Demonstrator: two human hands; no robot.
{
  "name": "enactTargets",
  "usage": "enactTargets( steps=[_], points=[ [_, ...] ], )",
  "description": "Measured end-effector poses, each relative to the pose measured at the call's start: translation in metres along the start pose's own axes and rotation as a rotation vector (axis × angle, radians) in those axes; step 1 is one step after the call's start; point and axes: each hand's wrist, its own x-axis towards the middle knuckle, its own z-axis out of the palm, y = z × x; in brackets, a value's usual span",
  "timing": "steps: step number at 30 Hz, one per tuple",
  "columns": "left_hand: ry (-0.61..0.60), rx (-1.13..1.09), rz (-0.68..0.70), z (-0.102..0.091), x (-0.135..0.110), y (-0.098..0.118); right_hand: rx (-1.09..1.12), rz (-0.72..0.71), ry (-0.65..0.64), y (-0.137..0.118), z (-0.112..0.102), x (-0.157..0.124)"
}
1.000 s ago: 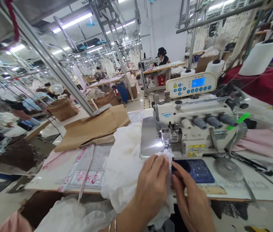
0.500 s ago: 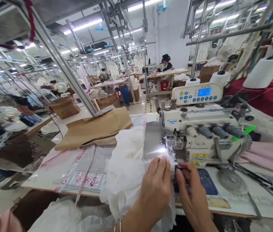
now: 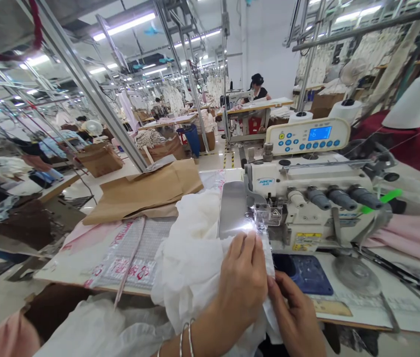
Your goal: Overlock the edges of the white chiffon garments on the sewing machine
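Note:
A gathered mass of thin white fabric lies on the table in front of an overlock sewing machine. My left hand presses and pinches this fabric just below the machine's presser foot, with metal bangles on that wrist. A narrow stitched fabric edge runs down from the foot. My right hand holds the lower end of that edge, near the table's front. The needle area is partly hidden by glare.
Brown kraft paper and a printed plastic bag lie left of the machine. Pink fabric lies to its right, behind a blue mat. Thread cones stand behind it. A co-worker sits at a distant table.
My right hand has moved down and away from my left hand, drawing the stitched edge out straight. The fabric now stretches between both hands, and the view has shifted slightly.

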Motion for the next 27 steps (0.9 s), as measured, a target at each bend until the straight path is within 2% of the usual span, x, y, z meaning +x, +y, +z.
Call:
enactTargets(
  steps=[5, 10, 14, 21, 27],
  points=[
    [0.063, -0.103, 0.008, -0.002, 0.005, -0.009, -0.007, 0.077, -0.029, -0.005, 0.002, -0.002],
    [0.163, -0.110, 0.079, -0.014, 0.008, -0.015, 0.042, 0.099, 0.039, -0.008, 0.006, -0.002],
    [0.124, -0.096, 0.153, -0.021, 0.005, -0.013, 0.002, 0.066, -0.020, -0.003, 0.003, 0.000],
    [0.093, -0.150, 0.110, -0.015, 0.021, -0.025, -0.015, 0.088, 0.026, -0.008, 0.003, 0.004],
    [0.111, -0.065, 0.214, -0.020, 0.005, -0.017, 0.183, 0.167, 0.107, -0.015, 0.009, -0.004]
  ],
)
